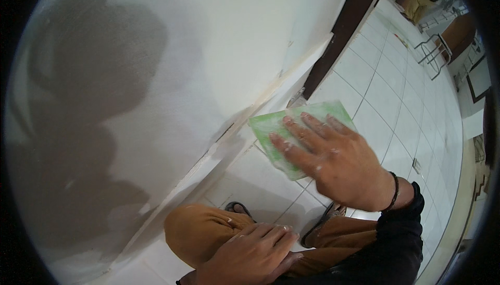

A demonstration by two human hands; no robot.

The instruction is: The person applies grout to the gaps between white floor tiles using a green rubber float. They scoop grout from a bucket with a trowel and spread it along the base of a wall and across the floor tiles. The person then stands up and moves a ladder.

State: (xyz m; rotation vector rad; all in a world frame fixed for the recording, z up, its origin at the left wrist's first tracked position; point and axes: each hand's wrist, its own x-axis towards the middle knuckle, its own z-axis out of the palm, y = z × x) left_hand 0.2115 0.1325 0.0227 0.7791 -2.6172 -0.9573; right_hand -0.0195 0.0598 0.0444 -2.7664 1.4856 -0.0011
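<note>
A dusty green sheet, apparently sandpaper (336, 109), is in my right hand (338, 162). My fingers are spread across its upper face, white dust coats their tips, and the thumb is out of sight. The sheet is in the air over the floor tiles, near the foot of a pale wall (234, 35); its lower edge is uneven. Resting across my bent knee in brown trousers (192, 227), my left hand (255, 253) holds nothing. Its fingers lie fairly flat and close together, with dust on the knuckles.
A ledge-like baseboard (224, 155) runs along the wall's foot to a dark door frame (341, 35). White floor tiles (383, 87) spread right. A metal-legged stool (435, 56) stands farther off, and another person (419, 1) is at the far upper right.
</note>
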